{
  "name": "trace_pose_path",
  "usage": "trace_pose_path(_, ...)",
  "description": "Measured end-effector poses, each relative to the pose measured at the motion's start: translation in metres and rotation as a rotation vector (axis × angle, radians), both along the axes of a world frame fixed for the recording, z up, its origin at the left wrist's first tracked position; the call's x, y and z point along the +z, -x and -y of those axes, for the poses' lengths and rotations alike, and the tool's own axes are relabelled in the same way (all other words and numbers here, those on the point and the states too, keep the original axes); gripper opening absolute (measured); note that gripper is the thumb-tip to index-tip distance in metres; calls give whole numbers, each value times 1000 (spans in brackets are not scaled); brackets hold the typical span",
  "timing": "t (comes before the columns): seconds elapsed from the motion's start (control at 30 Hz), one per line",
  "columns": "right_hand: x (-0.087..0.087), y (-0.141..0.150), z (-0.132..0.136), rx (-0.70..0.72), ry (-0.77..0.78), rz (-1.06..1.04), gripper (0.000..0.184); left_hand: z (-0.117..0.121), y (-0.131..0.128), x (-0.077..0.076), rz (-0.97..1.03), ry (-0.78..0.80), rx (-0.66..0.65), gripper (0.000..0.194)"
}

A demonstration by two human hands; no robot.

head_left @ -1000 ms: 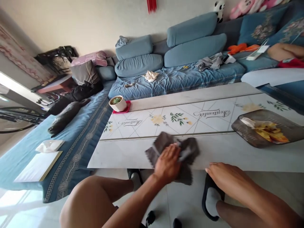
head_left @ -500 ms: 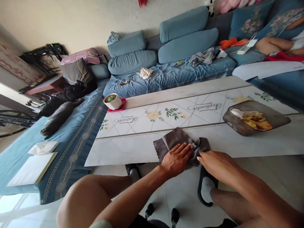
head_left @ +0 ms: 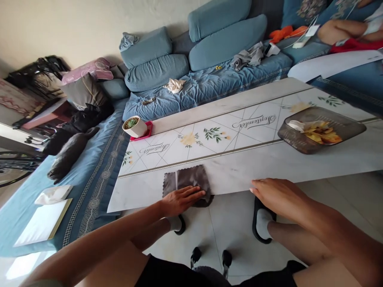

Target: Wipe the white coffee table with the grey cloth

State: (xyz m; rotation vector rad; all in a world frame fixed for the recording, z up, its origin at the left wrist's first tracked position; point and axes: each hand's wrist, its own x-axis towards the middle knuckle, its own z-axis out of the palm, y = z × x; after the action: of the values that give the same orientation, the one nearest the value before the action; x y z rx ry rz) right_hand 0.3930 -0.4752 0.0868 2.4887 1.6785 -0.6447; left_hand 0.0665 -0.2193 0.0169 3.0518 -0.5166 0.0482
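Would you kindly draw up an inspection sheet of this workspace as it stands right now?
Surface: long white marble-look table top with a printed band of tiles, leaves and lettering.
Job's things: grey cloth with pinked edges, folded at the near edge and partly hanging over it.
Hands: left hand lies flat on the cloth; right hand is apart from it, at the near edge.
Clutter: brown see-through tray holding yellow food; potted succulent on a pink coaster.
Cables: nothing seen on the table.
Surroundings: blue sofa with strewn clothes, a seated person's leg, a bicycle wheel.
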Motion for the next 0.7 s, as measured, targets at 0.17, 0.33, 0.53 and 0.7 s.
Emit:
trace_pose_path(0.17, 14, 9, -10, 45, 131, 76, 35, 11, -18, -4, 44, 13, -22, 60)
trace_pose_path(0.33, 16, 10, -10, 74, 163, 99, 38, -17, 55, 20, -107, 63, 110, 76)
trace_pose_path(0.53, 18, 12, -18, 48, 173, 89, 36, 32, -16, -5, 9, 37, 85, 63)
trace_pose_path(0.7, 12, 13, -18, 60, 157, 118, 32, 37, -46, -8, -9, 65, 46, 56)
